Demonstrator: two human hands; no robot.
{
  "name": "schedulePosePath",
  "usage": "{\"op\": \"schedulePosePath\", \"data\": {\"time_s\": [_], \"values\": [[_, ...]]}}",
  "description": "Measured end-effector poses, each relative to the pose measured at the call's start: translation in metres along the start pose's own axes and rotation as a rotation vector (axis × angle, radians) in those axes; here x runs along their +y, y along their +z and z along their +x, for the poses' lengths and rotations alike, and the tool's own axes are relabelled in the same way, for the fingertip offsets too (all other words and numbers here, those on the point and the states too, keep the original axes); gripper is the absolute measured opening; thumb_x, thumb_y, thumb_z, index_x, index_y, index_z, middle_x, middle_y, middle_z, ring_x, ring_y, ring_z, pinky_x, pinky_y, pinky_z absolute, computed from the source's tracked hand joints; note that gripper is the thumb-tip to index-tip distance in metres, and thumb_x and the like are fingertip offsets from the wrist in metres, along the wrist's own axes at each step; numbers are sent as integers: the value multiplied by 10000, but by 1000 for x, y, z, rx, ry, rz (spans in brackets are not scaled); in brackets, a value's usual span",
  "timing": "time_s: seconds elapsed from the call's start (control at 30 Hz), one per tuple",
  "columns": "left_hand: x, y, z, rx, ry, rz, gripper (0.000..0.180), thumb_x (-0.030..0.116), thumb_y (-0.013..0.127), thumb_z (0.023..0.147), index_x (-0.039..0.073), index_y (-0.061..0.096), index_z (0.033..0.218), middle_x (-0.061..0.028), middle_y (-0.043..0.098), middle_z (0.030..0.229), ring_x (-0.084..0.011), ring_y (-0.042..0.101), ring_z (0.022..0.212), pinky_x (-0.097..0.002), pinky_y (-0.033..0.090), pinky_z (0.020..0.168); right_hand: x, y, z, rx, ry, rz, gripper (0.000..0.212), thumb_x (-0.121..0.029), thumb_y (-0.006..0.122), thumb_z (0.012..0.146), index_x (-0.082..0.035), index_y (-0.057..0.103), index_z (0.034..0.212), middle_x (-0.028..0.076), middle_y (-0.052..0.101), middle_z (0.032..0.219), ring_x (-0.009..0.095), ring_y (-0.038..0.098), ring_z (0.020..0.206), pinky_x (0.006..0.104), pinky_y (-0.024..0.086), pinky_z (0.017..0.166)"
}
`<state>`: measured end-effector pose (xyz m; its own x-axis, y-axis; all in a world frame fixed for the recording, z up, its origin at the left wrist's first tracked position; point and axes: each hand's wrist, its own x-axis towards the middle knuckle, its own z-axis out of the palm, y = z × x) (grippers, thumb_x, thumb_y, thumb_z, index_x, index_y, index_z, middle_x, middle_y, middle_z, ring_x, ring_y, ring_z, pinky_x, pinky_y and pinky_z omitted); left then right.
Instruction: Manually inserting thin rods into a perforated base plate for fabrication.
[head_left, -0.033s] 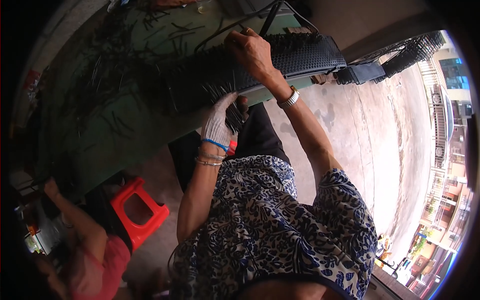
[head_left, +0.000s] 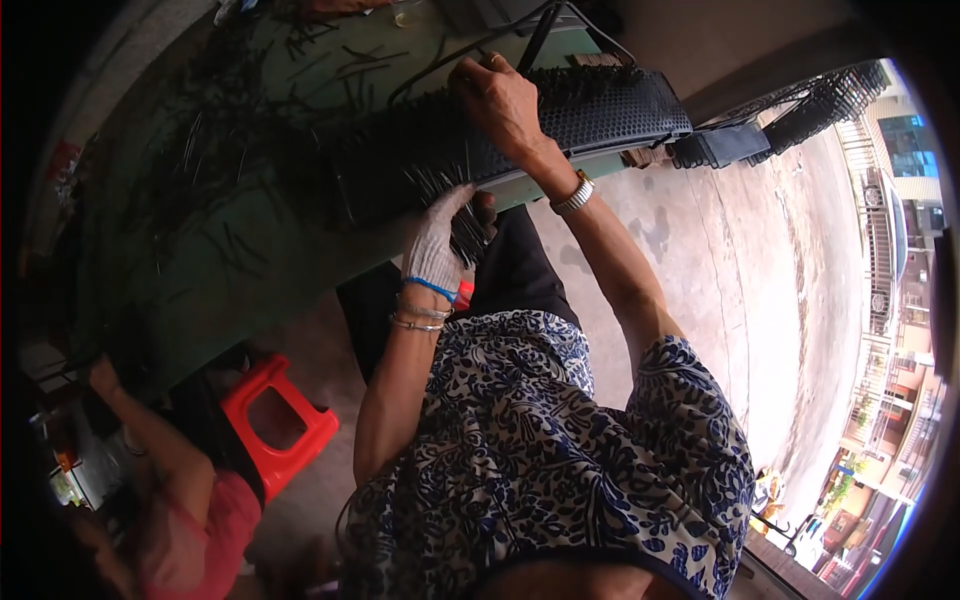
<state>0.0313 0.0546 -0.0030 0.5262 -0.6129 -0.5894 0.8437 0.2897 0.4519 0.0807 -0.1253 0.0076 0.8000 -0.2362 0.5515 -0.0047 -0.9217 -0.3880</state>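
Fingers of my left hand point(head_left: 437, 240), in a white knit glove, are curled shut around a bundle of thin black strips point(head_left: 468, 228) at the near edge of the table. The bundle's loose ends fan out past the glove, toward the right and up; its long axis runs roughly from my lap up toward the table. Right hand point(head_left: 497, 98) is bare, fingers bent and pressed down on the top of a long black perforated mat point(head_left: 600, 110); I can't tell if they actually clamp it or just rest on it. That mat lies on the green table point(head_left: 250, 270), its long axis running left to right across the view, right end sticking out past the table edge and pointing at the concrete yard point(head_left: 760, 300). Short bristle-like pins stand along its near side, touching the gloved hand's bundle.

A metal watch band point(head_left: 575, 193) sits on my right wrist, thin bangles and a blue cuff point(head_left: 425, 305) on the left. More black strips point(head_left: 200, 160) lie scattered over the left part of the table, well apart from both hands. Red plastic stool point(head_left: 280, 420) on the floor, lower left. Beside it another person point(head_left: 170, 500) in a reddish top, arm raised toward the table. A black cable point(head_left: 480, 50) runs over the table's far side.
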Motion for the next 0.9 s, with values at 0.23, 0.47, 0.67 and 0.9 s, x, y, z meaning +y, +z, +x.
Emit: {"op": "schedulePosePath", "data": {"time_s": [0.23,0.47,0.67,0.9], "values": [[-1,-1,-3,33,-22,-49,141,174,586,906,36,619,899,-84,659,794,-197,641,680,-301,531,575,-10,-7,0,-2,25,-50,131,-227,622,839,-152,644,944,130,570,876,331,619,754,416,504,626],[1,5,-4,58,-19,-45,139,170,580,907,37,614,888,-85,660,801,-198,640,684,-310,531,592,-11,-19,-7,-40,15,-77,136,-234,626,835,-150,657,938,128,585,880,316,619,772,402,504,636],[-1,3,2,24,53,-6,134,167,638,853,40,646,893,-81,668,789,-195,645,674,-315,542,567,2,-13,1,-70,-117,26,152,-239,626,836,-141,661,947,109,589,857,298,621,771,390,504,637],[1,1,5,35,34,-50,137,165,645,851,48,655,920,-78,684,802,-194,666,690,-324,553,566,-2,-34,-26,-169,70,75,209,-215,638,867,-80,660,1024,117,655,815,255,644,768,345,505,650]]}}
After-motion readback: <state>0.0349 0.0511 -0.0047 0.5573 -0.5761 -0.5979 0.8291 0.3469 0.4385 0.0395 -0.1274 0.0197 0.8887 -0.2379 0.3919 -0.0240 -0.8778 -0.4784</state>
